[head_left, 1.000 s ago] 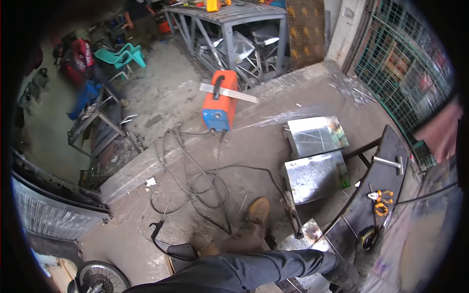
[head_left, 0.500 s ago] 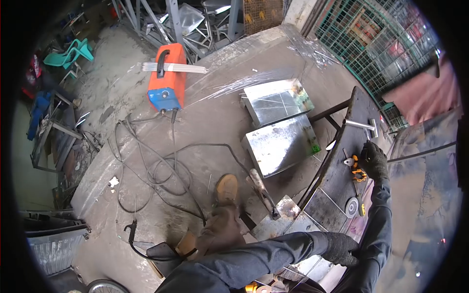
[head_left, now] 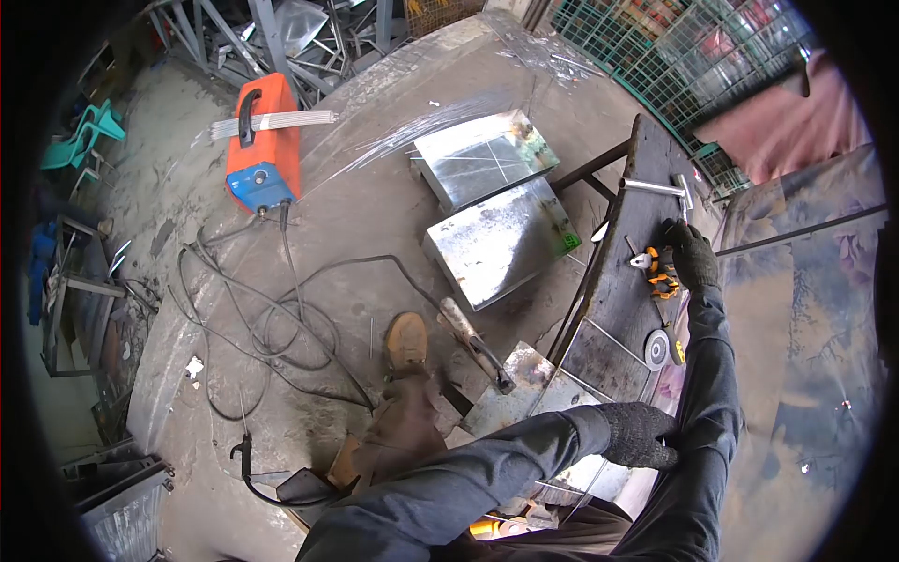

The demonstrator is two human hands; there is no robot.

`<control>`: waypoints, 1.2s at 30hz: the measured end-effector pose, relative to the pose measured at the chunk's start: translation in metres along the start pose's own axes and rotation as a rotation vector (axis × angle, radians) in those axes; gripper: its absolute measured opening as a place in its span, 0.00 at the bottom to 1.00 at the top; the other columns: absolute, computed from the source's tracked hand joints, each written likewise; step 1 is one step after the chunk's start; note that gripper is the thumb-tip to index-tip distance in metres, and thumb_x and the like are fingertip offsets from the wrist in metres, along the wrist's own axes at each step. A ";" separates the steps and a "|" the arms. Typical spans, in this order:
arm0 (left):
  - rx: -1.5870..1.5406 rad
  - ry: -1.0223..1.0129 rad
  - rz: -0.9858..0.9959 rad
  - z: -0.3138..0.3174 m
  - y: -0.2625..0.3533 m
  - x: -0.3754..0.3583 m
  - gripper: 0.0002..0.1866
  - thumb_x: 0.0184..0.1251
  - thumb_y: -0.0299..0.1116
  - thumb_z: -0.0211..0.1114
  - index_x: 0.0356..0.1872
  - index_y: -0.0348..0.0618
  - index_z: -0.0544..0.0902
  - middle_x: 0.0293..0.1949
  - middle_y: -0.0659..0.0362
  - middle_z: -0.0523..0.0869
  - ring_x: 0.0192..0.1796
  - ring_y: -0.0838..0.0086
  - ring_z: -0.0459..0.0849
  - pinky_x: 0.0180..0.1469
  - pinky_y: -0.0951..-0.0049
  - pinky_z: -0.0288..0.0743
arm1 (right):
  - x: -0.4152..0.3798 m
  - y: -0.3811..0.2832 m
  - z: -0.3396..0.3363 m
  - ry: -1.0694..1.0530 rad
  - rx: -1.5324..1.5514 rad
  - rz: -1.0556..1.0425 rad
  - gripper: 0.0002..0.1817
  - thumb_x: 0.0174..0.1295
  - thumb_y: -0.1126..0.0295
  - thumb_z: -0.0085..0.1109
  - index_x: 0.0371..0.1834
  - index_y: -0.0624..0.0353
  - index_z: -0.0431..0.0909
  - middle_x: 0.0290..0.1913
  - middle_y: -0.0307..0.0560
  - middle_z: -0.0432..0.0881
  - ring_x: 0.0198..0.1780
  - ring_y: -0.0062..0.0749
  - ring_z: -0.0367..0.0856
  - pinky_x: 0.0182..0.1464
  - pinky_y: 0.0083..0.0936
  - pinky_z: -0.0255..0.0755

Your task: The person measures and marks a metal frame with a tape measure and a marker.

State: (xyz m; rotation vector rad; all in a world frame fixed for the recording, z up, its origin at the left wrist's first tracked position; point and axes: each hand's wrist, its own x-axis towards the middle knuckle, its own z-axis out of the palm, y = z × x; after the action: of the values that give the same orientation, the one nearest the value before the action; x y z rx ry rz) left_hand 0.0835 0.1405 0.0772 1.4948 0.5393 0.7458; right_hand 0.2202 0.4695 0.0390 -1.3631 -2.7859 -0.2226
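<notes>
Right, the dark-gloved right hand (head_left: 694, 258) hangs low over the outer edge of the black bench (head_left: 611, 292), fingers bent, just beside the orange-handled pliers (head_left: 663, 281) and right below the head of a steel hammer (head_left: 655, 187). Across comes the left hand (head_left: 640, 436), gloved too, thumb a little apart from the fingers, their tips meeting the right sleeve (head_left: 709, 375); whether either hand is pinching anything, I can't tell from this angle. Nearer along the bench lies a round disc (head_left: 657, 349). Down on the floor, two shiny metal boxes (head_left: 504, 242) sit side by side, and well off to the left stands an orange welding machine (head_left: 265, 145), pale rods (head_left: 314, 118) lying across its top.
</notes>
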 end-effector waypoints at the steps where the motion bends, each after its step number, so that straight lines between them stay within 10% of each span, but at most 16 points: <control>1: -0.003 -0.001 0.000 0.000 0.000 0.000 0.30 0.67 0.56 0.61 0.54 0.36 0.83 0.55 0.40 0.85 0.60 0.48 0.82 0.64 0.55 0.73 | -0.001 0.002 0.004 -0.003 0.000 0.001 0.17 0.69 0.64 0.50 0.59 0.47 0.76 0.56 0.47 0.83 0.55 0.54 0.81 0.55 0.48 0.76; 9: 0.042 -0.028 -0.012 0.002 0.002 0.003 0.32 0.68 0.58 0.60 0.54 0.37 0.82 0.54 0.41 0.85 0.59 0.47 0.82 0.63 0.55 0.73 | 0.006 0.007 0.002 0.066 0.303 -0.222 0.14 0.66 0.70 0.56 0.54 0.52 0.81 0.47 0.55 0.86 0.49 0.53 0.84 0.52 0.45 0.77; 15: 0.043 -0.067 0.002 0.003 0.004 0.004 0.36 0.67 0.63 0.60 0.56 0.35 0.82 0.55 0.39 0.84 0.60 0.48 0.82 0.65 0.56 0.73 | -0.006 -0.015 -0.023 0.104 0.223 0.177 0.17 0.68 0.72 0.56 0.60 0.55 0.76 0.54 0.58 0.84 0.57 0.53 0.82 0.58 0.40 0.76; 23: 0.059 -0.043 -0.028 -0.001 0.008 0.003 0.39 0.67 0.67 0.58 0.55 0.35 0.82 0.54 0.39 0.85 0.59 0.47 0.83 0.63 0.55 0.74 | -0.024 0.006 0.009 0.056 0.434 0.014 0.17 0.67 0.72 0.56 0.59 0.53 0.78 0.54 0.57 0.85 0.59 0.50 0.83 0.59 0.37 0.75; 29: 0.075 -0.028 -0.046 -0.001 0.004 0.003 0.37 0.67 0.65 0.60 0.55 0.35 0.81 0.54 0.39 0.84 0.59 0.46 0.82 0.64 0.55 0.74 | -0.027 -0.016 0.002 0.023 -0.072 0.274 0.21 0.66 0.58 0.58 0.63 0.32 0.79 0.52 0.56 0.84 0.54 0.56 0.84 0.55 0.51 0.77; 36: 0.115 -0.019 -0.029 0.002 0.000 0.005 0.37 0.68 0.65 0.59 0.52 0.33 0.82 0.50 0.39 0.85 0.55 0.47 0.84 0.59 0.55 0.76 | -0.031 -0.024 -0.001 0.057 -0.030 0.263 0.24 0.62 0.58 0.65 0.63 0.37 0.78 0.53 0.57 0.83 0.55 0.55 0.83 0.56 0.48 0.77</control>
State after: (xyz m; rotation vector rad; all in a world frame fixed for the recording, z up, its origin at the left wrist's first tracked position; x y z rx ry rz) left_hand 0.0885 0.1426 0.0780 1.5954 0.5961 0.6868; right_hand 0.2204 0.4305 0.0346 -1.6806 -2.5324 -0.2897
